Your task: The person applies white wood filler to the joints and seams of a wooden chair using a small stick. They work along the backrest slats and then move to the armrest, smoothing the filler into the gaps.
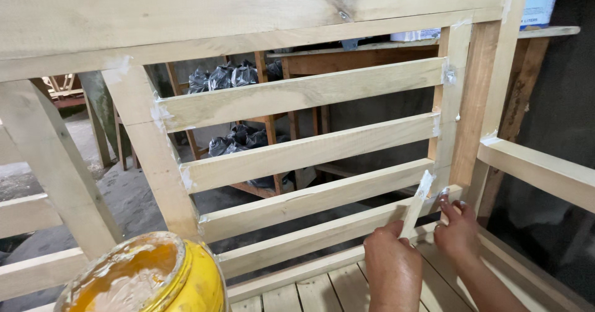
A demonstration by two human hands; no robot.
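Wooden frame (pixel 310 144) of pale, unfinished timber fills the view, its horizontal slats (pixel 297 92) running between a slanted left post (pixel 155 157) and an upright right post (pixel 455 101), with white filler smeared at several joints. At lower left, nearest the camera, a yellow tub (pixel 145 275) stands open, its inside coated with tan and orange paste. Behind the slats, black plastic bags (pixel 232 76) sit on a rough wooden rack. Lower down, floor slats (pixel 322 290) of the frame run toward the viewer. Left hand (pixel 392 265) is clenched around a thin flat stick (pixel 416 203), whose white-smeared tip touches the lowest slat close to the right post. Right hand (pixel 457 228) lies just beside it, fingers curled loosely and resting on the lower rail at the foot of the right post, holding nothing visible; white paste shows on the fingertips (pixel 444 194). Farther right, a side rail (pixel 539 169) of the frame runs off toward the edge against a dark wall.
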